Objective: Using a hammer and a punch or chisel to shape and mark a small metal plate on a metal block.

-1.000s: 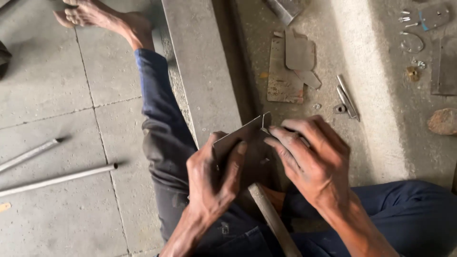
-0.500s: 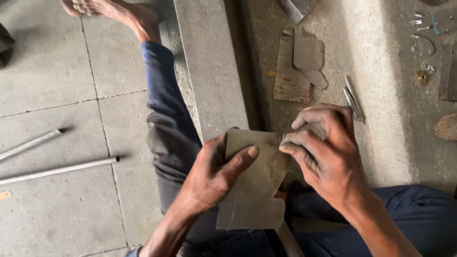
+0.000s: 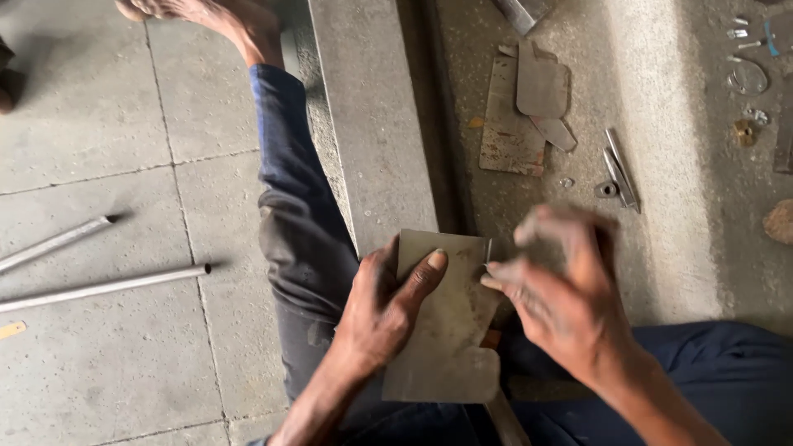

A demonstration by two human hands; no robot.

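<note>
Right hand (image 3: pixel 562 289) motion-blurred; fingers half curled at the sheet's (image 3: pixel 446 330) right edge, whether they grip it cannot be told. The sheet's lower end partly covers a rod (image 3: pixel 505 417), cut off at the frame's bottom. Left hand (image 3: pixel 384 310) clamps the sheet, thumb flat on top, fingers hidden beneath. Sheet: one flat, dull grey metal piece, roughly rectangular, lying over the lap. Left of sheet: two metal tubes (image 3: pixel 103 285) on concrete tiles. Above-right of sheet: three rusty plate offcuts (image 3: pixel 512 124), small hardware too tiny to identify.
</note>
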